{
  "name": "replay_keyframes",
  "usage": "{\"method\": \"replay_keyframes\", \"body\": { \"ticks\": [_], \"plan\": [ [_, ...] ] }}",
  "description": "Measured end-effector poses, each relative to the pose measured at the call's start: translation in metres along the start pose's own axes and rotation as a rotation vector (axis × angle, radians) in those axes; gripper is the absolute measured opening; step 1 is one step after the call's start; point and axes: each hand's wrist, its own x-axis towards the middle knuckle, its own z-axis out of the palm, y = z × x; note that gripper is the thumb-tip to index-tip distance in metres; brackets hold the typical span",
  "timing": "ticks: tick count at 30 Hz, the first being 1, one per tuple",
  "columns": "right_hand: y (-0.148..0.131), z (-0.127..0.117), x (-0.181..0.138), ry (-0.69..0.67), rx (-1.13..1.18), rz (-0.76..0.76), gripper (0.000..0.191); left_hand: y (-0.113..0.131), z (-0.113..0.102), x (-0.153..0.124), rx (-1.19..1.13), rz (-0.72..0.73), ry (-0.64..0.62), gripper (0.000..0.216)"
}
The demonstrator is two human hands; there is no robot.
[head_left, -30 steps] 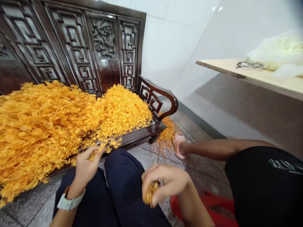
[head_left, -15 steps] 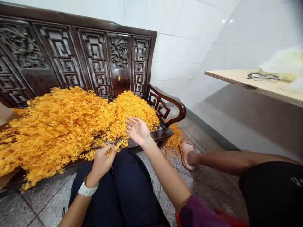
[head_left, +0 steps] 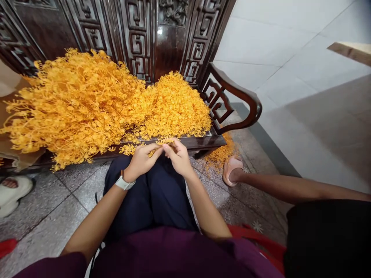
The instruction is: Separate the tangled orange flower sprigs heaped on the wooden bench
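Just above my knees, my left hand (head_left: 144, 159) pinches a small yellow plastic flower piece (head_left: 162, 142) between thumb and fingers. My right hand (head_left: 180, 157) meets it there, its thumb and fingertips closed on the same piece; the fingers partly hide its shape. Behind my hands, a large heap of yellow artificial flower sprigs (head_left: 81, 104) covers the seat of a dark carved wooden bench (head_left: 171, 50). A smaller, denser mound of yellow pieces (head_left: 179, 108) adjoins it on the right. A few loose bits (head_left: 127, 149) lie at the seat's front edge, close to my left hand.
The bench's curved armrest (head_left: 252, 104) juts out at the right. Beneath it, yellow scraps (head_left: 222, 152) litter the floor beside another person's foot in a pink slipper (head_left: 232, 170). A white shoe (head_left: 14, 195) is at the left. A board's corner (head_left: 350, 52) enters at upper right.
My right hand, open and apart before, has come down to the left hand and closed on the yellow piece. The view has tilted downward.
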Motion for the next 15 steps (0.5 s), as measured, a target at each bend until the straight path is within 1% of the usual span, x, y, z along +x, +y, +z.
{"method": "replay_keyframes", "body": {
  "ticks": [1,2,4,6,8,10,12,15],
  "plan": [
    [0.001,0.0,0.0,0.031,-0.039,-0.004,0.028,0.001,0.0,0.0,-0.001,-0.001,0.003,0.019],
    [0.002,-0.001,-0.001,0.045,-0.077,-0.007,0.033,0.002,-0.001,-0.001,0.003,-0.002,0.013,0.019],
    [0.003,-0.008,-0.003,0.038,-0.141,-0.007,0.04,0.001,-0.003,-0.002,0.036,0.01,0.048,0.018],
    [0.004,-0.017,-0.007,-0.017,-0.204,0.001,0.037,-0.003,-0.006,-0.003,0.104,0.077,0.078,0.017],
    [0.005,-0.025,-0.013,-0.089,-0.269,0.017,0.034,-0.006,-0.008,-0.004,0.202,0.184,0.085,0.015],
    [0.005,-0.03,-0.02,-0.158,-0.309,0.035,0.037,-0.008,-0.008,-0.006,0.283,0.275,0.084,0.015],
    [0.005,-0.028,-0.029,-0.197,-0.283,0.079,0.041,-0.008,-0.005,-0.008,0.311,0.307,0.086,0.018],
    [0.003,-0.014,-0.05,-0.184,-0.109,0.22,0.048,-0.009,-0.005,-0.007,0.292,0.3,0.069,0.022]
  ]
}}
